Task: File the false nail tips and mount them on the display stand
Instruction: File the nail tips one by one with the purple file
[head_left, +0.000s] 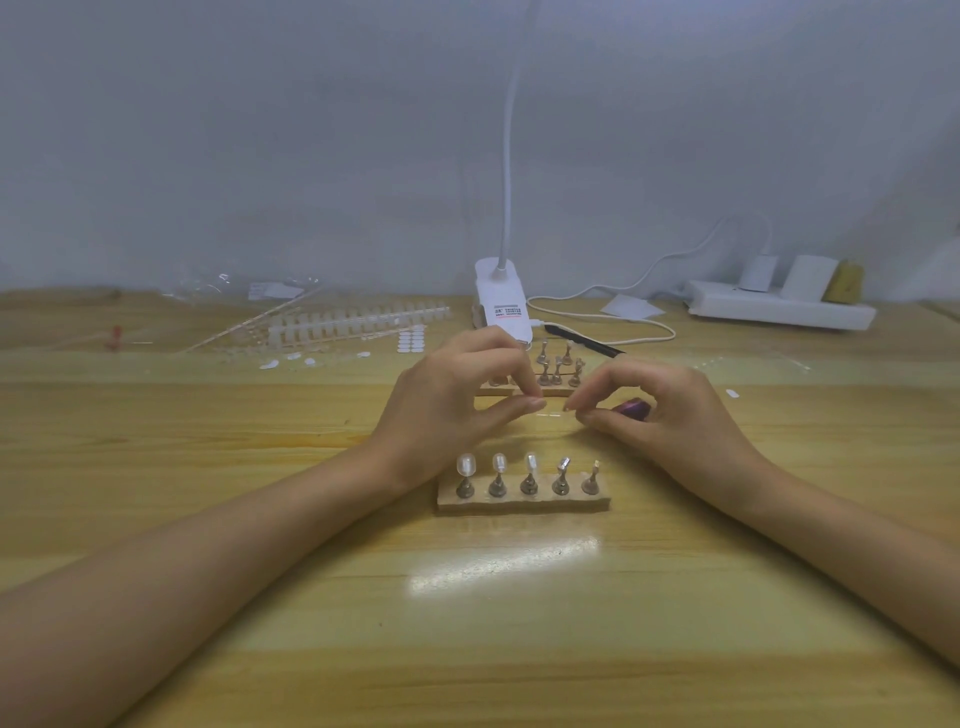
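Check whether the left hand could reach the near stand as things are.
Probably yes: the near stand lies close beside the left hand with nothing between, though it is pinching a clear nail tip.

Pale grey wall (260, 130), wooden table (208, 415), white lamp (501, 301)

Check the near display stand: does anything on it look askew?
Yes. On the near display stand, the two rightmost pegs lean slightly and are turned sideways. The three nail tips to their left stand upright and face forward.
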